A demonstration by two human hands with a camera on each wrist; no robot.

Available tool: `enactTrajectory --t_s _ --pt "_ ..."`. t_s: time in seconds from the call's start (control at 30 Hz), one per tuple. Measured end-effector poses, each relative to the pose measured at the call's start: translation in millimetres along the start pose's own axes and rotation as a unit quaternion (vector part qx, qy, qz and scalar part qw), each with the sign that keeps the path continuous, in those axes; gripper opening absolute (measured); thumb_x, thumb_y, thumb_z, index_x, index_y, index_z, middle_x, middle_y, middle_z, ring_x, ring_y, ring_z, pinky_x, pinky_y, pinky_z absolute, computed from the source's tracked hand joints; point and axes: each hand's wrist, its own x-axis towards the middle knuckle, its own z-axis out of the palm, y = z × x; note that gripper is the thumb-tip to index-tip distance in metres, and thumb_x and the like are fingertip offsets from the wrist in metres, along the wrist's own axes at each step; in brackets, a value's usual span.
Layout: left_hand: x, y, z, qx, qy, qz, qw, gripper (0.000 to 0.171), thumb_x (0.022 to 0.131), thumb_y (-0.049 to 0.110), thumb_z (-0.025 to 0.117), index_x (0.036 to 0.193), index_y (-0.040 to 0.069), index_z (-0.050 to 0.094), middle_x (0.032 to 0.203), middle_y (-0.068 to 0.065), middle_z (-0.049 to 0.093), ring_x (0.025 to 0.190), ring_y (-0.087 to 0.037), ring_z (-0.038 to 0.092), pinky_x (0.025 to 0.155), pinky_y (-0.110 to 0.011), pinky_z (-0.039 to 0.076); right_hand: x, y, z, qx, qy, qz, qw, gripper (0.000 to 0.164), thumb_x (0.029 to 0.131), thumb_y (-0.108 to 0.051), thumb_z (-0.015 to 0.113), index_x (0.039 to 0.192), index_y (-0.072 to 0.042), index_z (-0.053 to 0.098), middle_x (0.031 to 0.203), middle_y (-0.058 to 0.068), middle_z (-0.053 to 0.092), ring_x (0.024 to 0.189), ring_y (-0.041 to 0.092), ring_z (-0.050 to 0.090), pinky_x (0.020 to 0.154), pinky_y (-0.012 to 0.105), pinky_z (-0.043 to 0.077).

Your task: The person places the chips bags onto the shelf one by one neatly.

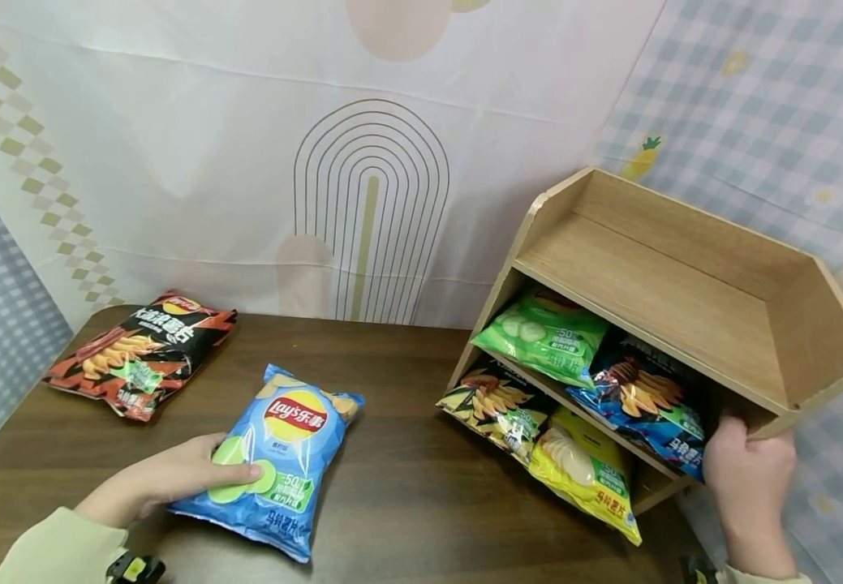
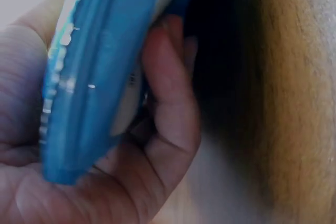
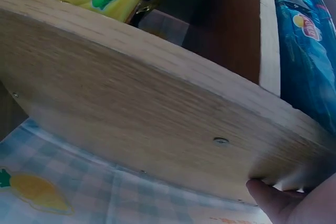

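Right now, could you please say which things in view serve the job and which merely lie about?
Likely the job:
- blue Lay's lime chip bag, in the left grip
- wooden shelf, held by the right grip
- four chip bags inside it

Seemingly lying about:
- red-and-black Lay's chip bag, untouched, though perhaps next

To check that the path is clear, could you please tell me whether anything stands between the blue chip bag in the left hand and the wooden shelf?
Nothing visible does: only bare tabletop lies between the blue chip bag and the wooden shelf, though the yellow bag juts from its lower compartment.
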Motion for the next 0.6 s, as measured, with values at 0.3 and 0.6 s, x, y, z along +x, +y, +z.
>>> enactTrajectory --t_s 0.3,0.6 --pt "3.0 -4.3 2.1 -0.075 -0.042 0.024 0.9960 0.064 0.094 0.039 0.062 0.132 -0.008 0.043 0.095 -0.011 0.066 0.084 -0.024 0.063 0.074 -0.036 0.048 -2.4 2.8 2.0 0.002 0.023 -0.014 1.000 0.033 0.089 -0.012 0.048 0.115 0.009 0.050 0.113 0.032 0.056 0.105 0.047 0.048 0.087 0.058 0.031" --pt "5.3 -7.9 2.4 -0.093 -0.039 0.042 0.9941 0.072 0.095 0.037 0.061 0.139 -0.011 0.031 0.097 -0.011 0.065 0.084 -0.025 0.063 0.075 -0.037 0.049 -2.8 1.7 4.4 0.004 0.042 -0.036 0.998 0.029 0.087 -0.011 0.048 0.107 0.011 0.051 0.107 0.035 0.056 0.099 0.051 0.047 0.084 0.062 0.028"
